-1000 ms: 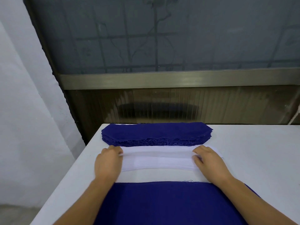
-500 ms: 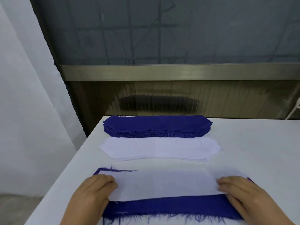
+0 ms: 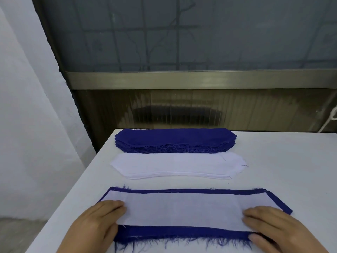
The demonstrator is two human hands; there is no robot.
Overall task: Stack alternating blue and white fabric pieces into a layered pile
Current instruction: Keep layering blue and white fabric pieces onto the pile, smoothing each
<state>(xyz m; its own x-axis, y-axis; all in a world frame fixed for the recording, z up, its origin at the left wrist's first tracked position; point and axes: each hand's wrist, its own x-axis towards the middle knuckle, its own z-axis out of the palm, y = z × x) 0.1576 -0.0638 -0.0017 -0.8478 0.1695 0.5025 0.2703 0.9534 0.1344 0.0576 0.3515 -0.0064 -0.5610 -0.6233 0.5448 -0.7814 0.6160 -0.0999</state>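
Head view, white piece (image 3: 182, 209) long axis left-right, flat

Head view, lighting even and diffuse, moderately bright, cool cast. No hard shadows on the white table (image 3: 273, 161); only a thin soft shadow under the near edge of the white fabric stack (image 3: 175, 166). Dark glass panel (image 3: 182, 33) behind is dim, with faint grid-like reflections. Ribbed lower panel (image 3: 175, 110) shows streaky pale glare. Wide-angle bowing: metal rail (image 3: 182, 79) and left wall edge curve. Both hands slightly soft at the bottom edge.
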